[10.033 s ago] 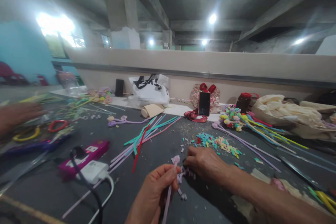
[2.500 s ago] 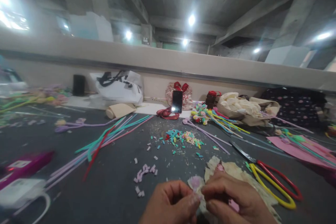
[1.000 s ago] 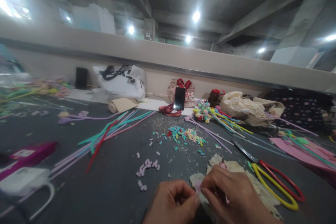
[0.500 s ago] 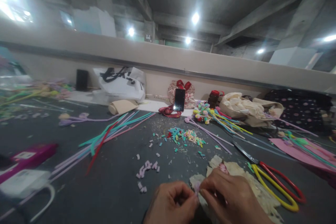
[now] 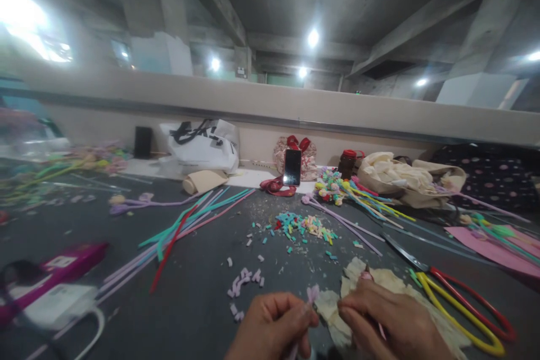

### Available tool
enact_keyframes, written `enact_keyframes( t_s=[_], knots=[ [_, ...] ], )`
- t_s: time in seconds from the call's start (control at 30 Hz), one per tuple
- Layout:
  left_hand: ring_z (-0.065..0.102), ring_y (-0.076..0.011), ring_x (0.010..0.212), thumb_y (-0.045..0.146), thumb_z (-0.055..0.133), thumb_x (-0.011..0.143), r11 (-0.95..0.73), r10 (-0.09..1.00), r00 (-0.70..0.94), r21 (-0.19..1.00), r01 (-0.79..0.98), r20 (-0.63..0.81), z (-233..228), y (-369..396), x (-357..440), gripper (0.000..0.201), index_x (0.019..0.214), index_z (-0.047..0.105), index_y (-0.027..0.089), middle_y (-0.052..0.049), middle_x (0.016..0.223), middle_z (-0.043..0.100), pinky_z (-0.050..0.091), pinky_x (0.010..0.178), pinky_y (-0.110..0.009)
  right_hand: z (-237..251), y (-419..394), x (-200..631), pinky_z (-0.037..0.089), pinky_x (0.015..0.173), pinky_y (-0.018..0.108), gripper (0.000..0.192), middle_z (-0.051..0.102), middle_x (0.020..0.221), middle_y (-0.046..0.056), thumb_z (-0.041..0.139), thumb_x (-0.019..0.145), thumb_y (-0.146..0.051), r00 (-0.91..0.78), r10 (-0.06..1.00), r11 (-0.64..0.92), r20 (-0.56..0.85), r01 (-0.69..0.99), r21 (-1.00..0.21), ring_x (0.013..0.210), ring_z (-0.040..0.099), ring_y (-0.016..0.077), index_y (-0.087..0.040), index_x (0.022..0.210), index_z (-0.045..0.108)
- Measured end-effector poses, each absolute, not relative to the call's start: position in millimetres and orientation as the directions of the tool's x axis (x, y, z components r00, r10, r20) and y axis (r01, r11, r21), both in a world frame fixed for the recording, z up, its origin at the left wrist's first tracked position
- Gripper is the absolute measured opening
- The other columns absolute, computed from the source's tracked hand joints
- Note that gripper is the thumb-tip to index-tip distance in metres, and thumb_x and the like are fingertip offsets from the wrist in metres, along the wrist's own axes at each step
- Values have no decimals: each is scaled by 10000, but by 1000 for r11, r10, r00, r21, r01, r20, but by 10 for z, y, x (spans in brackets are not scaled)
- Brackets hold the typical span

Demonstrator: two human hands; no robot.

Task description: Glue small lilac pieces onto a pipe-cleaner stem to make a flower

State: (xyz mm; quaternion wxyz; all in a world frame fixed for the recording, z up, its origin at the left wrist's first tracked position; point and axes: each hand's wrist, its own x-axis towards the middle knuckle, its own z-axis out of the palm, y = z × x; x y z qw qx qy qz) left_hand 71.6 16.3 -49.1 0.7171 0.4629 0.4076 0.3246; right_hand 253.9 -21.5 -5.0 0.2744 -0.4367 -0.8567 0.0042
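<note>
My left hand [image 5: 276, 326] is closed in a pinch on a lilac pipe cleaner [image 5: 313, 293], whose petal-like tip sticks up past the fingertips. Beside it, slightly apart, my right hand [image 5: 388, 318] is wrapped round a pink thing with a dark pointed tip [image 5: 366, 274]; most of it is hidden by the fingers, so its kind is unclear. Under the right hand lies a crumpled cream sheet [image 5: 327, 306]. Short lilac pieces [image 5: 242, 281] are scattered left of the hands, and a heap of short multicoloured pieces [image 5: 301, 225] lies farther back.
Scissors with red and yellow handles [image 5: 459, 304] lie to the right. Long coloured pipe cleaners [image 5: 185, 230] and a magenta box [image 5: 71, 264] with a white charger [image 5: 63, 304] are on the left. A phone [image 5: 292, 167] stands at the back by a white bag [image 5: 202, 149].
My hands have moved apart; the right fingers have come away from the lilac piece, which stays in the left. The whole view has shifted slightly down and to the right.
</note>
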Motion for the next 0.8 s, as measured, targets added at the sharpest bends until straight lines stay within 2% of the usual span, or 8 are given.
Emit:
enact_keyframes(
  t_s=[0.1,0.23,0.3,0.37,0.47,0.8],
  knots=[
    [292,-42,310,542,625,485,361,833,472,930,-73,-287,-467,153,693,411,539,582,136,52,318,472,120,392,-210,45,-201,2486,467,520,196,136,612,639,17,484,761,-146,-413,753,607,511,737,-299,541,572,118,-195,809,602],
    [286,-45,308,449,631,514,344,817,503,938,-29,-284,-447,137,683,313,491,551,148,65,303,437,123,388,-209,259,-179,2423,481,689,204,439,612,966,45,617,642,-112,-466,717,665,519,681,-306,833,586,153,-237,1056,544],
    [283,-45,318,362,628,519,337,805,528,941,-30,-271,-440,128,684,245,448,518,155,73,314,416,133,388,-210,339,-172,2396,463,741,199,473,591,1010,35,648,615,-106,-539,723,683,432,651,-331,908,558,145,-255,1054,552],
    [272,-42,324,310,612,521,333,798,540,943,-25,-268,-423,114,685,209,430,503,156,79,326,400,139,389,-210,374,-171,2373,452,758,197,424,576,1024,27,655,623,-123,-564,753,658,339,652,-376,922,543,132,-258,1017,574],
    [257,-42,314,341,589,554,291,822,503,956,30,-266,-375,86,680,220,463,533,148,84,307,379,134,388,-211,356,-173,2353,435,782,205,353,554,1040,22,648,644,-141,-573,776,627,262,658,-418,944,520,127,-248,974,587],
    [272,-48,329,381,610,537,303,838,455,950,72,-301,-346,85,686,250,484,564,141,83,316,381,140,391,-217,264,-154,2368,416,798,192,365,530,1076,-8,631,607,-62,-547,794,602,265,650,-464,983,489,114,-239,919,563]
  ],
)
